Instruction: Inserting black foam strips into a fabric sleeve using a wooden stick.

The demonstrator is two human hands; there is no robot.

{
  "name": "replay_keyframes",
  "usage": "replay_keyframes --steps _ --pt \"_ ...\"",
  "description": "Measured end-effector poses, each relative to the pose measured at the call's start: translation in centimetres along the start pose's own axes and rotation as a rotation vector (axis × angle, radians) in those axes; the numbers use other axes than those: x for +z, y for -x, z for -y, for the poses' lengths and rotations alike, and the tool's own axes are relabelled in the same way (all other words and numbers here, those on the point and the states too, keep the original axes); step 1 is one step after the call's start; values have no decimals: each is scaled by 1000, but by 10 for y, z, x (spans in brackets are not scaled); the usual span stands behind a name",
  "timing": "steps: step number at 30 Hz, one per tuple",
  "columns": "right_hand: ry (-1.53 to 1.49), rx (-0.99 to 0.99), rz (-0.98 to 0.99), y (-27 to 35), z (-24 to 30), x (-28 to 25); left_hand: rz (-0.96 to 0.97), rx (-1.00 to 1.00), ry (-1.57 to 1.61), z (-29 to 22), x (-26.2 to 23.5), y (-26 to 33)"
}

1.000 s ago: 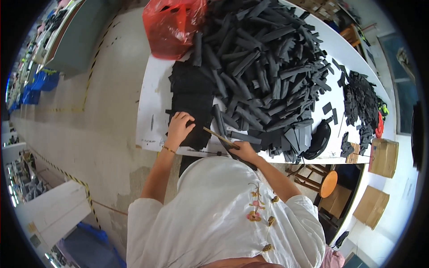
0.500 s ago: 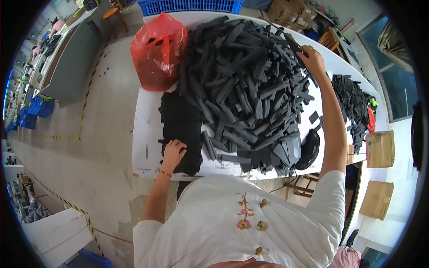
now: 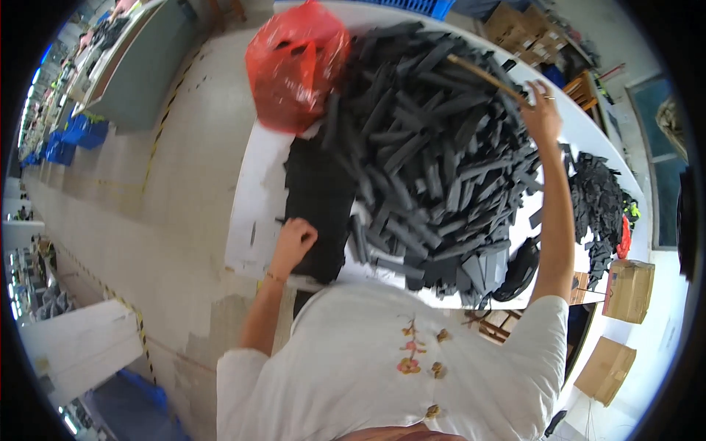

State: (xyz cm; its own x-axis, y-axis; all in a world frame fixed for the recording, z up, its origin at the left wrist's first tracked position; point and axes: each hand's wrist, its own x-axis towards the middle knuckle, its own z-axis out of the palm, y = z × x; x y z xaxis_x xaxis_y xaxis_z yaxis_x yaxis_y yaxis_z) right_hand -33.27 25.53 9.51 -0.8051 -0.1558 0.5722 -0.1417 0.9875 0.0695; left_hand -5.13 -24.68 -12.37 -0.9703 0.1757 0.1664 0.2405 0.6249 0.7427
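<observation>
Your right hand's (image 3: 541,117) fingers clamp the stick (image 3: 482,75); swung low, it could spill the pile (image 3: 434,147) over the surface's (image 3: 250,195) edge. Left hand's (image 3: 296,241) fingers: can't tell.

One stick (image 3: 485,75), one red bag (image 3: 298,77)

Glossy, thin, crinkled plastic forms the red carrier bag (image 3: 298,77). The heaped dark strips (image 3: 426,147) look matt, like cloth or foam; which one is unclear. The flat black pieces (image 3: 318,198) have a dull, fabric-like surface. The tabletop (image 3: 250,184) is smooth and white, with scuffs. The thin tan stick (image 3: 482,72) looks like wood. Soft, creased cloth makes up the white shirt (image 3: 346,360), and matt brown cardboard the boxes (image 3: 629,290). The blue crate (image 3: 419,6) is plastic.
</observation>
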Motion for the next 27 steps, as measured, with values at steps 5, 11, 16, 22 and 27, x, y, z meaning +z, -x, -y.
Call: replay_keyframes --steps 5,11,16,22,27 --pt "-544 166 510 90 66 -43 -15 -150 221 -15 -28 -27" --pt "-822 -17 927 224 165 -62 39 -360 459 -4 -38 -28" --pt "-830 -169 679 242 170 -66 120 -429 483 -8 -44 -28" --pt "-758 -326 591 243 172 -59 147 -432 431 -13 -42 -31" --pt "-738 -410 603 241 206 -48 216 -251 272 -25 -34 -41"
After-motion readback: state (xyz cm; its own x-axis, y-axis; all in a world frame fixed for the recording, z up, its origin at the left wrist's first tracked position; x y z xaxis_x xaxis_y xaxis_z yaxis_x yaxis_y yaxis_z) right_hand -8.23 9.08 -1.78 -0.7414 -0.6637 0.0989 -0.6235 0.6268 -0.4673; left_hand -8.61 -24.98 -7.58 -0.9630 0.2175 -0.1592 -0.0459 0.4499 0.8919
